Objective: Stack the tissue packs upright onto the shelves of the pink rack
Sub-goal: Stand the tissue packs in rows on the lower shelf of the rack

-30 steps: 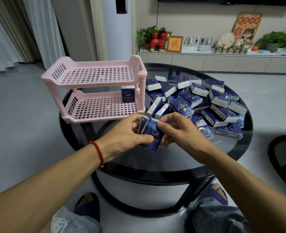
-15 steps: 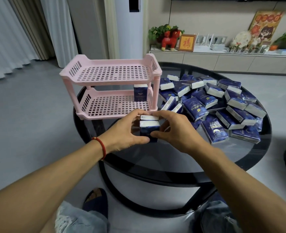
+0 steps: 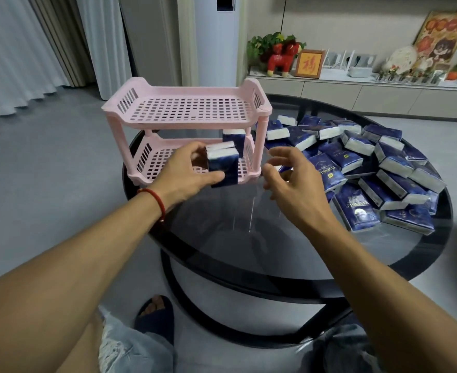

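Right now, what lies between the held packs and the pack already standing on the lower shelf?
Head view: nothing. The held packs in the left hand sit just in front of the standing pack; only bare pink grid.

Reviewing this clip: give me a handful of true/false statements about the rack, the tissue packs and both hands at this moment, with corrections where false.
1. The left hand holds tissue packs upright in front of the pink rack's lower shelf. True.
2. The right hand has a grip on a pack. False: its fingers are spread loosely and hold nothing.
3. The top shelf already carries several packs. False: it is bare; the only shelved pack stands at the lower shelf's right end.
4. Most packs lie in a loose pile on the glass table, to the right of the rack. True.
5. The left wrist wears a red bracelet. True.
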`<state>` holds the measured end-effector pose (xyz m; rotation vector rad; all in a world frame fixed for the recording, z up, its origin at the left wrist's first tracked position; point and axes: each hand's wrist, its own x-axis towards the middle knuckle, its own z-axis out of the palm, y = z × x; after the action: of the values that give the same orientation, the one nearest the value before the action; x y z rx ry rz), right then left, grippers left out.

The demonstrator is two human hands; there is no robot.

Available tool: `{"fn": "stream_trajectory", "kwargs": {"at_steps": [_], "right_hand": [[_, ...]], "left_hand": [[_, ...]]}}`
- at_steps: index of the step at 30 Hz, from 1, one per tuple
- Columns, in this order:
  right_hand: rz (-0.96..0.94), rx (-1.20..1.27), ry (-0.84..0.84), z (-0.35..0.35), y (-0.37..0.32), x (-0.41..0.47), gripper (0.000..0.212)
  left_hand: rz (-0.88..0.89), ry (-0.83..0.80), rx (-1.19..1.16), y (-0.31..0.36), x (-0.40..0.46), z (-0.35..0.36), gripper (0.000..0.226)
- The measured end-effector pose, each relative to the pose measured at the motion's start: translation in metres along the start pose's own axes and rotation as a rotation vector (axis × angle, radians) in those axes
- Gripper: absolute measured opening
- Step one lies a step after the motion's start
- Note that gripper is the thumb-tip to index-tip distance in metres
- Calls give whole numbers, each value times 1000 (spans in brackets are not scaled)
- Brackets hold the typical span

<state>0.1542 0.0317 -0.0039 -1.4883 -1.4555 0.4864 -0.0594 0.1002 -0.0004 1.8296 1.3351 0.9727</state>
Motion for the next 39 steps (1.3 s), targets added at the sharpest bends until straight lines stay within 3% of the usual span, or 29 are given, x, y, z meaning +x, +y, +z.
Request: {"fn": "stream_trajectory", "kwargs": {"at_steps": [4,8,14,23,28,39], "right_hand": [[28,-59,41,7,3,16,45],[49,-87,-23,15,1,29,58],[95,-59,-73,23,4,42,24],[133,-33,-115,20,-2,42,28],[136,-49,-126,18,-3,41,28],[129,-88,-142,18,-2,41,33]], "left_hand": [[-25,73,110,-6,30,12,57],[-55,6,80,-7,56,27,52],[-88,-76,63,-19,73,36,56],[-101,-19,191,-28,72,42,90],[-124,-77,220,-22,80,46,83],[-184,-34,247,-30,97,50,69]]}}
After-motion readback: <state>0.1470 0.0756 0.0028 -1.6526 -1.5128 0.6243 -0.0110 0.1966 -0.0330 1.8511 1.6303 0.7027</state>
